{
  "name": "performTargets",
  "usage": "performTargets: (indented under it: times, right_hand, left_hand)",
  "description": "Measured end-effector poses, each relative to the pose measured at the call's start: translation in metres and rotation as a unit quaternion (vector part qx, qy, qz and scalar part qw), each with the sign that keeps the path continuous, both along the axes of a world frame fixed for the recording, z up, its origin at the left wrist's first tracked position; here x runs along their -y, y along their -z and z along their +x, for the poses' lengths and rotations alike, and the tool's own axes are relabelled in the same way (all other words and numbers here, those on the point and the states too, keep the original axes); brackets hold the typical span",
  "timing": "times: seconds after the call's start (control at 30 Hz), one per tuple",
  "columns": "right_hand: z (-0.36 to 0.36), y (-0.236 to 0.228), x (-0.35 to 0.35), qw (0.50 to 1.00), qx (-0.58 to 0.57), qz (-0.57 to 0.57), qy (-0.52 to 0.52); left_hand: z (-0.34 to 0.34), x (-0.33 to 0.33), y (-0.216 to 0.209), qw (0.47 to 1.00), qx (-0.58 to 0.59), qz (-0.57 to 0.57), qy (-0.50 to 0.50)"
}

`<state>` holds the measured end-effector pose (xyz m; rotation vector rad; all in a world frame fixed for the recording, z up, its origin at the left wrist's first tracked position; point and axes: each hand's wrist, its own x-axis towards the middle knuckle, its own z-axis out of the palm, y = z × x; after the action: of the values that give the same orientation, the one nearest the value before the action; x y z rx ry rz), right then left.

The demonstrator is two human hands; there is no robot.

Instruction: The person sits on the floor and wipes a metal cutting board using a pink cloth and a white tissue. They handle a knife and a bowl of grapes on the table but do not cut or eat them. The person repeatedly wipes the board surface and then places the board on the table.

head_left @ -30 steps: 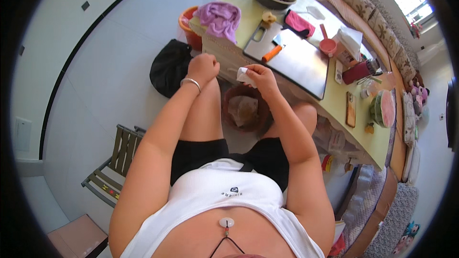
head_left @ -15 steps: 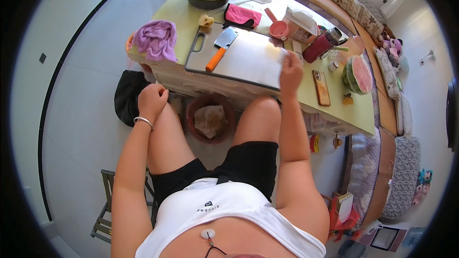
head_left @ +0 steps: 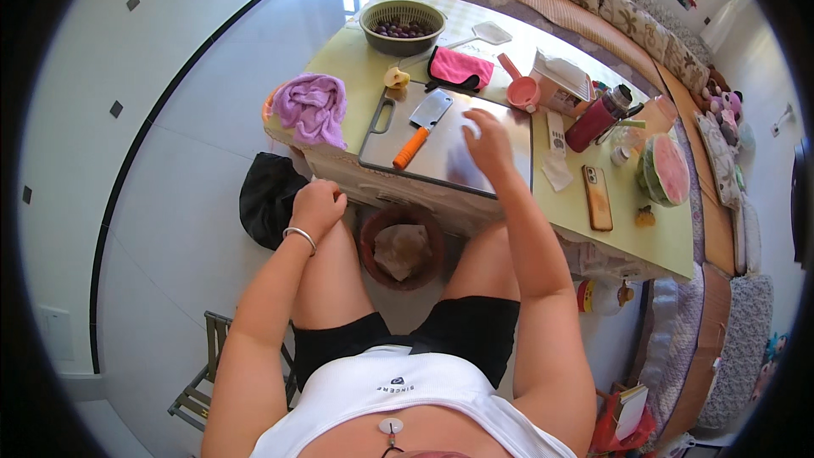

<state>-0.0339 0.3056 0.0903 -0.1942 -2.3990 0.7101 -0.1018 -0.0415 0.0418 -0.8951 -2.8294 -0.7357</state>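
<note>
Above the right half of a steel cutting board is my right hand, open and holding nothing, its fingers apart and partly bent. A cleaver with an orange handle lies on the board, left of that hand. My left hand, with a bangle at the wrist, is closed near my left knee, below the table edge. Its curled fingers hide whatever they may hold. A crumpled white tissue lies right of the board, by a white remote control.
Behind the board are a basin of dark round fruit, a pink cloth and a pink dipper. A purple towel lies left; a flask, phone and cut watermelon stand right. Below is a bin.
My right hand has moved left from the board's right edge to above its surface, and its fingers have spread. The tissue now shows beside the board. The whole view has shifted.
</note>
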Motion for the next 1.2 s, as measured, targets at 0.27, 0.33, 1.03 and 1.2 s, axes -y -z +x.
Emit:
performTargets:
  times: [0.27, 0.33, 1.03, 1.2]
  right_hand:
    - [-0.108, -0.003, 0.059, 0.996, 0.094, 0.004, 0.011]
    - [-0.135, 0.000, 0.058, 0.993, 0.117, -0.022, 0.023]
    - [-0.114, -0.037, 0.078, 0.985, -0.016, -0.007, -0.169]
    - [0.020, -0.055, 0.126, 0.836, 0.293, -0.219, -0.409]
  left_hand:
    - [-0.006, 0.003, 0.006, 1.000, 0.008, -0.015, -0.022]
    - [-0.008, 0.007, 0.008, 1.000, 0.005, -0.004, -0.025]
    - [-0.020, 0.038, 0.011, 0.995, 0.073, 0.037, -0.060]
    - [-0.026, 0.040, 0.015, 0.995, 0.068, 0.049, -0.058]
